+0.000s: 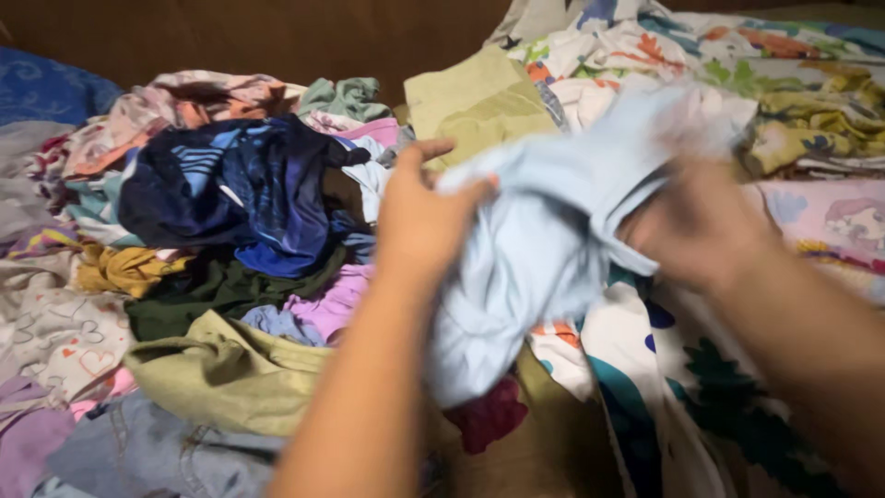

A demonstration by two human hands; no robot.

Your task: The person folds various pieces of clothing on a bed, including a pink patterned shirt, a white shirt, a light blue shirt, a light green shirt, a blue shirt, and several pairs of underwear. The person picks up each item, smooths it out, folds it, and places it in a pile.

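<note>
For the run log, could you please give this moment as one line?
left hand: grips light blue garment | right hand: grips same, blurred | beside: clothes pile

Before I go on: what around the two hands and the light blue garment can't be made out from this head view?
- Right hand, head view: motion-blurred, fingers indistinct, so its grip cannot be judged.
- Light blue garment: bunched between the hands, its top blurred; its type is unclear.
- Left hand: the garment covers its fingertips.
- Clothes pile: cut off by the left and bottom edges.
- Floral sheet: partly behind the right forearm.
</note>
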